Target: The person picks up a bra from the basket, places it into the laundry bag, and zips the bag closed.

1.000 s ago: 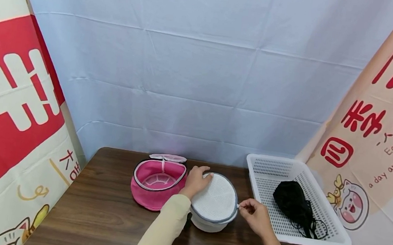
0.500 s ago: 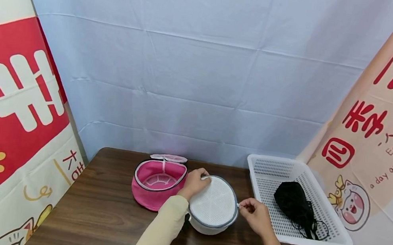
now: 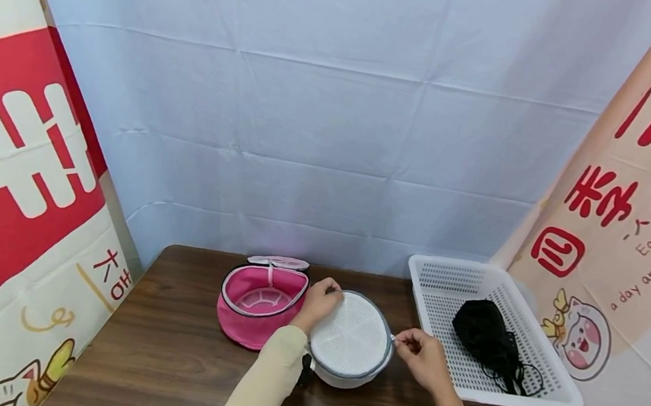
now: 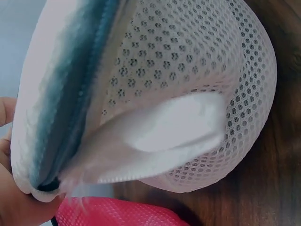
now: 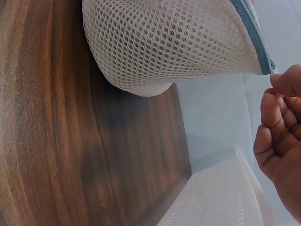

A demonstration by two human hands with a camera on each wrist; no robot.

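Left hand (image 3: pixel 318 305): curled over the rim at about 11 o'clock of the white mesh bag (image 3: pixel 350 338), nearly closed, gripping the edge between thumb and fingers
Right hand (image 3: pixel 424 362): reaching in at 3 o'clock of the same bag, pinching the zip pull (image 3: pixel 394 338) with thumb and fingertips, mostly hidden there; remaining fingers loosely bent inward
White mesh bag: between both hands, flat mesh top tipped slightly toward 6 o'clock
Zip (image 5: pixel 254 35): blue-grey, running round the rim
White tab (image 4: pixel 176 125): sticking out from the bag's side, blurred
Pink bag (image 3: pixel 249 334): at 9 to 10 o'clock of the white one, just beside the left hand, open, with lid (image 3: pixel 279 262) folded back at 12 o'clock
White basket (image 3: pixel 454 283): at 3 o'clock, beyond the right hand
Black bundle (image 3: pixel 481 332): inside the basket, with cords toward 5 o'clock
Surface (image 3: pixel 167 345): dark brown, wood-grained, beneath everything
Backdrop (image 3: pixel 322 117): pale blue cloth at 12 o'clock
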